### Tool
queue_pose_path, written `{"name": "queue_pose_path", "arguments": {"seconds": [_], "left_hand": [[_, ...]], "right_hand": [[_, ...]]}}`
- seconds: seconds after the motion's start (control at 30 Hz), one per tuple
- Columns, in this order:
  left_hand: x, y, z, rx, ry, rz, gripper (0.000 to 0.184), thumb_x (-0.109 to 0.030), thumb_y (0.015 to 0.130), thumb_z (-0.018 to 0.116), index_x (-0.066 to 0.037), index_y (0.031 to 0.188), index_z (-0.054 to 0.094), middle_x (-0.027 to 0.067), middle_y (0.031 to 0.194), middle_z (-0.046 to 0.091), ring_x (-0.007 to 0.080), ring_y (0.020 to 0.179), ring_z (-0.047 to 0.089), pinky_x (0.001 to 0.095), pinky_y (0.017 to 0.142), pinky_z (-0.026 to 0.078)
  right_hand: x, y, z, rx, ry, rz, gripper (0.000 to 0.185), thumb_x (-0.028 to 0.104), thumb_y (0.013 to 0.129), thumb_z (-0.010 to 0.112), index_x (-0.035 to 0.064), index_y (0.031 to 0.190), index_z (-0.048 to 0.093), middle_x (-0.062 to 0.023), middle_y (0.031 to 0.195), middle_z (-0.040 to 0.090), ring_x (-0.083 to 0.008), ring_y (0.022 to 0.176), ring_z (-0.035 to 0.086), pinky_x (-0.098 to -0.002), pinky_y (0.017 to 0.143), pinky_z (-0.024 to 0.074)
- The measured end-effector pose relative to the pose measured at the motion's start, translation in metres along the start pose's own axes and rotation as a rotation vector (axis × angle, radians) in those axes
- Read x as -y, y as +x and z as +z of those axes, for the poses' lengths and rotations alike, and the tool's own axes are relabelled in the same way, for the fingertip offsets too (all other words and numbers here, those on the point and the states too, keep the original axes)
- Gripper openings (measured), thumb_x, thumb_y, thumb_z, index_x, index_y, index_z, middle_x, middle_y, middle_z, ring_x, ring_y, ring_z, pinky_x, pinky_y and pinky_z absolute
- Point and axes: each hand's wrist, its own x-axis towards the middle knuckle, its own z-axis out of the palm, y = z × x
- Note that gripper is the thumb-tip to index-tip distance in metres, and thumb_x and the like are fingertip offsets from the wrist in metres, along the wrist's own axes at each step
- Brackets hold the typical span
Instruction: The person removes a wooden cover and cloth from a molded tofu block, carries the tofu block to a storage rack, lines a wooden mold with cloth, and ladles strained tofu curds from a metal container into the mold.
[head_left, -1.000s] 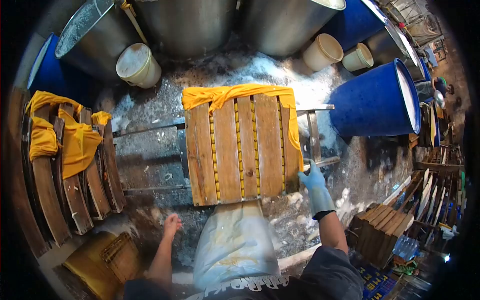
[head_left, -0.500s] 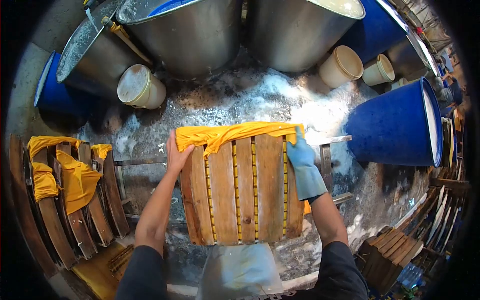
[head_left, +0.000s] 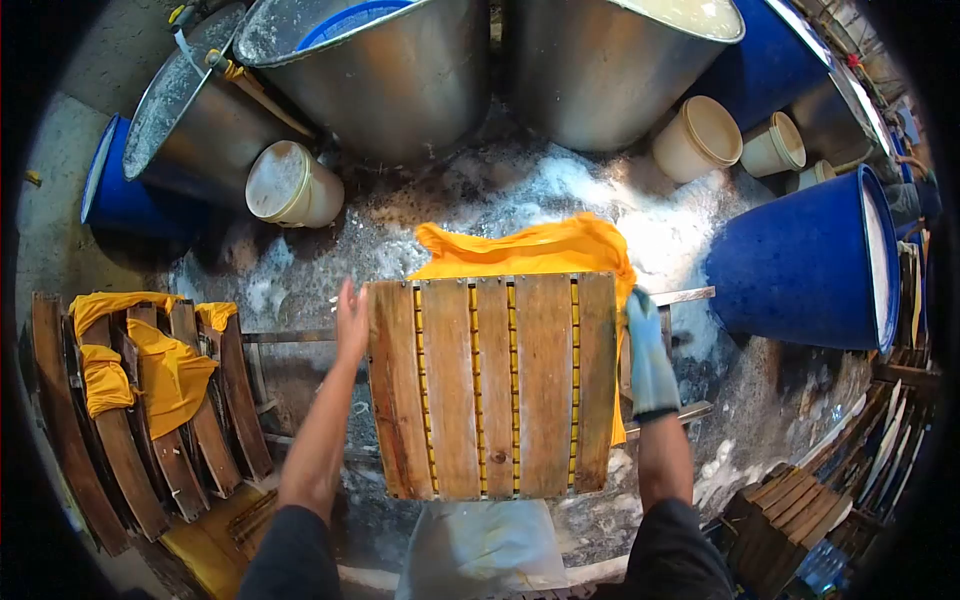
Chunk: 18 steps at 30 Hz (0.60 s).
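Observation:
A square wooden slatted panel (head_left: pixel 545 390) lies in front of me, yellow strips showing in the gaps between its slats. Past its far edge a yellow cloth (head_left: pixel 520 248) is bunched, and part of it hangs down along the right side. My bare left hand (head_left: pixel 352 322) is beside the panel's far left corner, fingers stretched out and holding nothing. By the right edge is my right hand (head_left: pixel 648 352) in a blue rubber glove, against the hanging cloth. Its fingers are partly hidden, so whether they grip the cloth is unclear.
Slatted wooden panels with yellow cloth (head_left: pixel 172 378) stand at left. Large metal vats (head_left: pixel 375 90) line the back. A white bucket (head_left: pixel 295 185) and a tilted blue barrel (head_left: pixel 800 262) stand on the wet floor. Wooden slatted pieces (head_left: pixel 790 510) sit at lower right.
The cloth has slid off the panel's top face to beyond its far edge and down its right side. My left hand has let go of the far left corner; my right hand has moved lower and outward.

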Motion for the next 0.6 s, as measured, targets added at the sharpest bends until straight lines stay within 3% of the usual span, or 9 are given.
{"name": "queue_pose_path", "arguments": {"seconds": [0.07,0.1,0.13,0.17,0.23,0.33,0.47,0.53,0.6], "left_hand": [[0.042,-0.058,-0.022,0.144,-0.093,-0.387,0.067,-0.053,0.103,0.037,-0.002,0.147,0.038,0.0158,0.144,0.048,0.0294,0.131,0.047,0.0387,0.109,0.035],[0.048,-0.091,-0.028,0.200,-0.153,-0.591,0.073,-0.059,0.101,0.033,-0.004,0.148,0.038,0.0149,0.144,0.048,0.0294,0.131,0.048,0.0397,0.109,0.036],[0.053,-0.121,-0.033,0.259,-0.215,-0.795,0.079,-0.066,0.099,0.030,-0.005,0.148,0.038,0.0140,0.145,0.048,0.0295,0.130,0.048,0.0408,0.109,0.037],[0.071,-0.146,-0.035,0.259,-0.218,-0.801,0.079,-0.066,0.099,0.030,-0.005,0.148,0.038,0.0140,0.145,0.048,0.0295,0.130,0.048,0.0408,0.109,0.037],[0.109,-0.181,-0.033,0.348,-0.544,-0.861,0.086,-0.074,0.094,0.029,-0.009,0.150,0.038,0.0142,0.146,0.047,0.0305,0.131,0.047,0.0463,0.110,0.036],[0.116,-0.193,-0.031,0.346,-0.804,-0.962,0.086,-0.074,0.093,0.032,-0.011,0.151,0.036,0.0149,0.147,0.044,0.0319,0.133,0.045,0.0519,0.109,0.037],[0.101,-0.186,-0.032,0.353,-0.769,-0.895,0.086,-0.074,0.093,0.033,-0.012,0.151,0.035,0.0148,0.148,0.044,0.0329,0.132,0.046,0.0549,0.106,0.039],[0.109,-0.189,-0.033,0.245,-0.618,-1.019,0.082,-0.073,0.093,0.034,-0.012,0.148,0.041,0.0142,0.145,0.048,0.0331,0.127,0.051,0.0549,0.103,0.042],[0.111,-0.189,-0.037,0.307,-0.712,-0.998,0.082,-0.073,0.093,0.035,-0.012,0.146,0.044,0.0141,0.143,0.050,0.0332,0.126,0.051,0.0542,0.103,0.042]], "right_hand": [[-0.055,-0.057,0.001,-0.179,0.069,0.055,0.034,0.029,0.098,0.054,0.0042,0.120,0.062,-0.0025,0.091,0.063,-0.0117,0.077,0.056,-0.0291,0.067,0.0472],[-0.073,-0.085,-0.015,-0.040,-0.152,0.264,0.040,0.036,0.099,0.052,0.0033,0.120,0.062,-0.0037,0.095,0.064,-0.0128,0.082,0.058,-0.0296,0.072,0.0482],[-0.070,-0.117,-0.008,-0.111,0.021,0.376,0.044,0.041,0.099,0.052,0.0036,0.120,0.062,-0.0043,0.101,0.067,-0.0151,0.085,0.062,-0.0309,0.077,0.0501],[-0.061,-0.139,-0.003,-0.109,0.016,0.378,0.044,0.041,0.099,0.052,0.0036,0.120,0.062,-0.0043,0.101,0.067,-0.0151,0.085,0.062,-0.0309,0.077,0.0501],[-0.070,-0.166,-0.005,-0.079,0.030,0.432,0.044,0.041,0.099,0.052,0.0041,0.121,0.062,-0.0044,0.102,0.067,-0.0155,0.086,0.062,-0.0312,0.078,0.0505],[-0.093,-0.180,-0.014,-0.038,0.042,0.510,0.044,0.040,0.099,0.052,0.0047,0.122,0.062,-0.0045,0.104,0.067,-0.0159,0.089,0.063,-0.0318,0.080,0.0510],[-0.090,-0.176,-0.020,-0.017,0.038,0.541,0.043,0.040,0.099,0.052,0.0055,0.124,0.062,-0.0047,0.108,0.067,-0.0165,0.092,0.063,-0.0324,0.082,0.0516],[-0.081,-0.180,-0.024,-0.021,0.031,0.538,0.043,0.039,0.099,0.053,0.0059,0.125,0.061,-0.0047,0.109,0.067,-0.0168,0.094,0.064,-0.0328,0.083,0.0519],[-0.065,-0.184,-0.028,-0.042,0.029,0.515,0.043,0.039,0.099,0.053,0.0064,0.126,0.061,-0.0048,0.111,0.067,-0.0172,0.095,0.064,-0.0331,0.085,0.0523]]}}
